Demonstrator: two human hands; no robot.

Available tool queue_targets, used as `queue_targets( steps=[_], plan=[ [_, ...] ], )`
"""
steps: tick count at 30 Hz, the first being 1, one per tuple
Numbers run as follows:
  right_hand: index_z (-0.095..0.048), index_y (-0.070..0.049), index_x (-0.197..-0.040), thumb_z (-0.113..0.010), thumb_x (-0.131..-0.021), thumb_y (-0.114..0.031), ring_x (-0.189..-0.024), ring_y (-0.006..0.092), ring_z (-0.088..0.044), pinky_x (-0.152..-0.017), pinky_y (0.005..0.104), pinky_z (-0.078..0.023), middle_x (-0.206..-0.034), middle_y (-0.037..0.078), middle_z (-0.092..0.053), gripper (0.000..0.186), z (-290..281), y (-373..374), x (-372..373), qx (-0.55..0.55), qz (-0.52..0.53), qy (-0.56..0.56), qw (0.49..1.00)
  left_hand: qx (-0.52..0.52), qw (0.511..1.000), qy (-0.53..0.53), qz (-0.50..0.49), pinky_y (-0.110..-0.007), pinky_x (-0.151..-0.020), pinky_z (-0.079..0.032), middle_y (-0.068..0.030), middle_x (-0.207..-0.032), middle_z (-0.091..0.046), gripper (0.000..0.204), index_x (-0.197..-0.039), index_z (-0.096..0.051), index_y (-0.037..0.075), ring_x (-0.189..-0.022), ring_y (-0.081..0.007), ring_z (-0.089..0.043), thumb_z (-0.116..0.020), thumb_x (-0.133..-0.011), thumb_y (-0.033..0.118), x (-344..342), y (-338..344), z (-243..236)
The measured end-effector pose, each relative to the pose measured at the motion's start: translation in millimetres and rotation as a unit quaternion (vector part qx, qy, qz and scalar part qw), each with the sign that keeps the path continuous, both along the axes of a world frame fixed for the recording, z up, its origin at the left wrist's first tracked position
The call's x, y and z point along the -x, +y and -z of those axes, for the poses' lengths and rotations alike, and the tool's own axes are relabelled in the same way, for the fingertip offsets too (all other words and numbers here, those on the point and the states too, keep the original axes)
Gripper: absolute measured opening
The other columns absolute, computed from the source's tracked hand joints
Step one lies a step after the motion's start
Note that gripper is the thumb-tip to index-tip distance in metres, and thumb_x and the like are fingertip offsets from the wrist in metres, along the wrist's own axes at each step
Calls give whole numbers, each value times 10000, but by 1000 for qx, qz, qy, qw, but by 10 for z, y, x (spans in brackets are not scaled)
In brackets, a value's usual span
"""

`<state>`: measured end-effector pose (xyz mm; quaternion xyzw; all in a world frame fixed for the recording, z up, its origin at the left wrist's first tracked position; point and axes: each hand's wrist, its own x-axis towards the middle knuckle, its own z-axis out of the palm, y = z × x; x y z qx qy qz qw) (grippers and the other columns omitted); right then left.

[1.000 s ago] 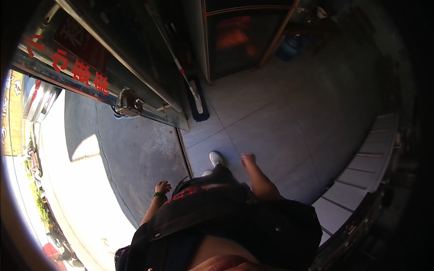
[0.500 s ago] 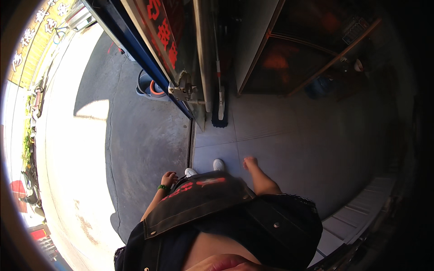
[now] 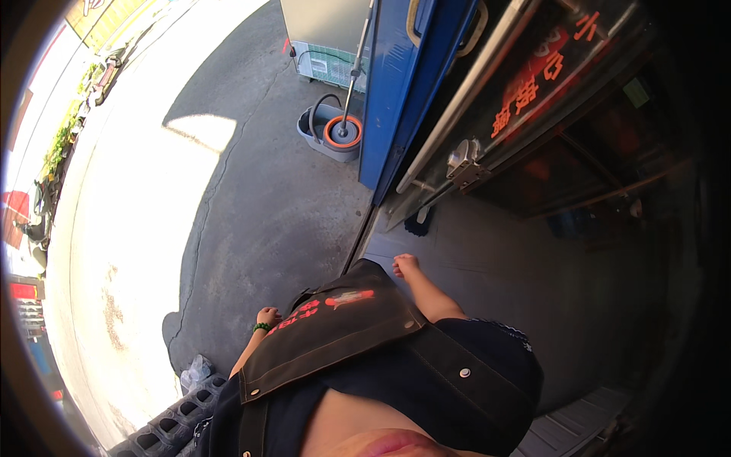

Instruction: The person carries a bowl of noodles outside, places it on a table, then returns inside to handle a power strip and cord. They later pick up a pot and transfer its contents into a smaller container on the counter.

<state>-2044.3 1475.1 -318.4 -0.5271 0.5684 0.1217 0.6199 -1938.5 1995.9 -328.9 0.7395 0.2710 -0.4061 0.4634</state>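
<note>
My left hand (image 3: 268, 316) hangs beside the dark apron over my front, fingers loosely bent and apart, holding nothing, with a green bracelet at the wrist. My right hand (image 3: 403, 265) is closed and empty at the apron's right, over the threshold between grey concrete and indoor tiles. Ahead stand a blue door (image 3: 388, 99) and a glass door (image 3: 533, 68) with red lettering and a metal latch (image 3: 462, 158). A dark flat mop head (image 3: 416, 224) lies on the tiles below the glass door.
Outside, left of the blue door, are a grey mop bucket (image 3: 317, 145) with an orange spinner and a pale cabinet-like appliance (image 3: 316, 27). A plastic bag (image 3: 195, 375) lies beside a dark perforated rack (image 3: 160, 426) at lower left. Scooters (image 3: 34, 232) line the sunlit pavement's far side.
The view has swung left toward outside: the doors have shifted rightward in the picture, and the bucket, appliance and rack have come into view. Both hands stay low, loosely beside the apron.
</note>
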Motion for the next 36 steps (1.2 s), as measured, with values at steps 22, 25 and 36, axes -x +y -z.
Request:
queue_targets(
  steps=[22,25,36],
  plan=[
    [-590,-51,-847,-516,-853,-84,-492,181,-550,-404,313,-434,-697,74,-599,81,812,794,-6459,23,-301,-28,953,-60,998,-36,9,-345,-633,-535,-104,-838,-696,283,-1006,-674,21,-680,-202,-661,-560,-855,231,-3789,727,284],
    [-614,-62,-952,-532,-864,-94,-526,132,-569,-456,272,-470,-766,45,-627,124,364,1013,-7788,21,-320,-126,939,-49,998,-39,-25,-347,-638,-536,-108,-834,-696,292,-1006,-672,15,-682,-207,-664,-557,-854,235,-4824,706,360],
    [-633,-39,-845,-556,-824,-81,-543,184,-595,-462,312,-462,-725,78,-625,90,1261,240,-10156,14,-263,-36,964,-68,964,25,257,-354,-655,-542,-120,-822,-698,325,-1008,-665,-8,-690,-225,-672,-546,-849,250,-9324,313,1162]
  ],
)
